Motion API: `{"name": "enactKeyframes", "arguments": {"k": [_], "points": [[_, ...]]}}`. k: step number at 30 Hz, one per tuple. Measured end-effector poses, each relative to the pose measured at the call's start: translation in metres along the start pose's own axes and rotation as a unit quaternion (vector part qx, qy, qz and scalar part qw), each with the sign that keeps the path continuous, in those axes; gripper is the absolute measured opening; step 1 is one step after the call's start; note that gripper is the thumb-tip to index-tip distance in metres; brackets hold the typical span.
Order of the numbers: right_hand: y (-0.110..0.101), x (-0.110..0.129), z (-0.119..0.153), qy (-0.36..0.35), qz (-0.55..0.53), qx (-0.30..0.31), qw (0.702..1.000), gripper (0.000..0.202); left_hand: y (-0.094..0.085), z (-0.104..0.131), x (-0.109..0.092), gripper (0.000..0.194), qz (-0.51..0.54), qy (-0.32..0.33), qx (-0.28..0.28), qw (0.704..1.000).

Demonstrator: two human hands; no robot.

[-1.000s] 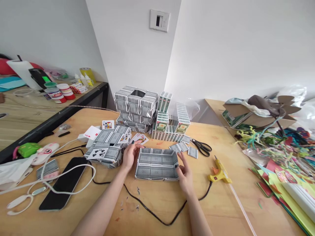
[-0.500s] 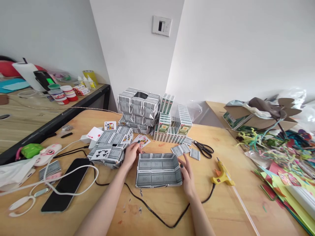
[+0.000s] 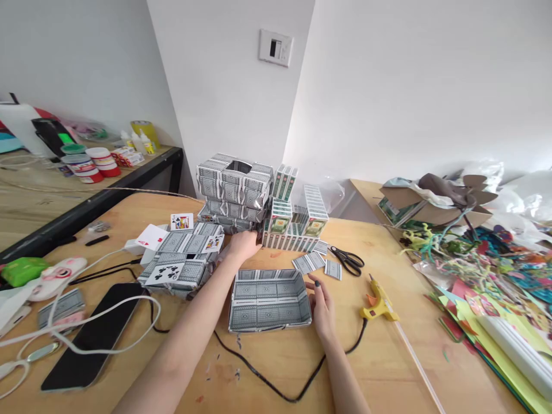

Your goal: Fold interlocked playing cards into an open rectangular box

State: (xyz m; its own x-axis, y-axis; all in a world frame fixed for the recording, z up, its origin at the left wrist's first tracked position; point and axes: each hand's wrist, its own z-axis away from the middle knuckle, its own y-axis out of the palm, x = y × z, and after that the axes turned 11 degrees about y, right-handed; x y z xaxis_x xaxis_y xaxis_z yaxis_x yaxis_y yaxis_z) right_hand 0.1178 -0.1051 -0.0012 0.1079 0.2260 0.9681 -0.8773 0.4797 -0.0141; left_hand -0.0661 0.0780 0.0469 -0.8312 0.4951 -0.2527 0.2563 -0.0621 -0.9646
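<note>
My left hand (image 3: 245, 246) reaches past the open box to the foot of the stacked boxes covered in playing cards (image 3: 235, 190). Its fingers point away from me and are mostly hidden, so whatever they hold does not show. My right hand (image 3: 322, 306) rests by the right wall of the shallow open box (image 3: 269, 305), which is lined with grey patterned playing cards. Its fingers are loosely bent and apart, with nothing in them. Left of the open box lies another card-covered piece (image 3: 190, 259) with loose face-up cards on it.
Packs of cards (image 3: 288, 230) stand at the back. Loose cards (image 3: 308, 263), black scissors (image 3: 349, 261) and a yellow glue gun (image 3: 379, 302) lie to the right. The gun's black cord crosses in front. A phone (image 3: 92, 339) and white cable lie left; coloured craft materials fill the far right.
My left hand has moved forward and right, from the fanned cards to the base of the stack. The fanned cards no longer show. My right hand stays beside the open box; the view has shifted.
</note>
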Motion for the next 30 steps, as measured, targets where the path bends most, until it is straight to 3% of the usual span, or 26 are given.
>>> {"name": "enactKeyframes", "arguments": {"k": [20, 30], "points": [[0.001, 0.007, 0.002, -0.027, 0.113, -0.040, 0.992, 0.055, 0.010, -0.004, 0.007, 0.037, -0.052, 0.027, -0.015, 0.998], [0.002, 0.011, 0.003, 0.011, 0.097, -0.008, 0.995, 0.053, 0.015, -0.004, 0.005, 0.037, -0.083, 0.031, -0.037, 0.995]]}}
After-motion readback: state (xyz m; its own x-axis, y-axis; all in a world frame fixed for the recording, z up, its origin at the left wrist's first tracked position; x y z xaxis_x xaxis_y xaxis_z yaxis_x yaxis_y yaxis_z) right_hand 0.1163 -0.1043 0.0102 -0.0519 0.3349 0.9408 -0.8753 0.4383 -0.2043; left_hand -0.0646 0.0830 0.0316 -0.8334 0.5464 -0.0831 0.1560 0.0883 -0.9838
